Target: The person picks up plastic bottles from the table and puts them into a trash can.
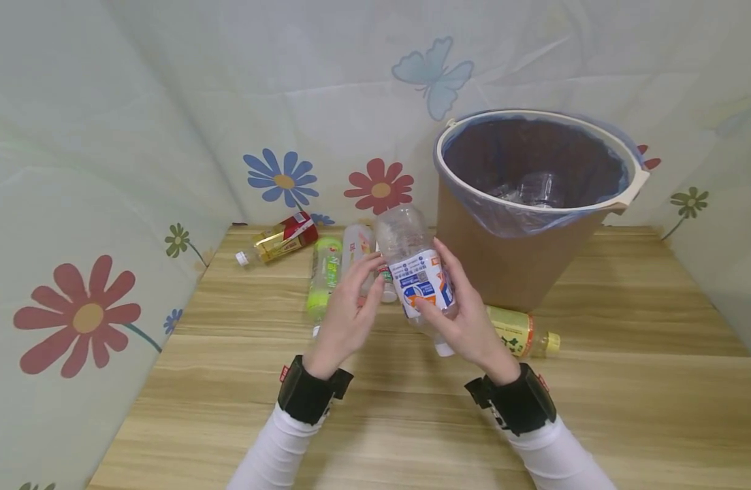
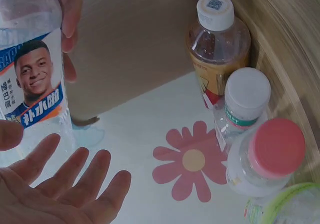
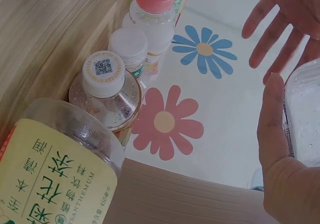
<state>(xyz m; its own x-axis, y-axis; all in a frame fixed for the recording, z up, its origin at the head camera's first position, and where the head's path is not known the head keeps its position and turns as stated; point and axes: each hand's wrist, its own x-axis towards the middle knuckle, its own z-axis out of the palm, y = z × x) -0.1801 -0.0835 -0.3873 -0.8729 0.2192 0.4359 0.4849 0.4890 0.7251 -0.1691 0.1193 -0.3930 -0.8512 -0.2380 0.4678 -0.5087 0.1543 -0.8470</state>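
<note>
In the head view, my right hand grips an empty clear plastic bottle with a white, blue and orange label. The bottle is tilted, its white cap pointing down toward me. My left hand is held just left of it; in the left wrist view the left hand's fingers are spread and hold nothing. A printed portrait shows on the bottle's label there. Below the right hand lies a yellow-labelled tea bottle, large in the right wrist view.
A tall brown bin with a clear bag over its rim stands at the back right, with clear bottles inside. Along the back left lie a red-and-gold bottle, a green-labelled bottle and a whitish bottle on the wooden table.
</note>
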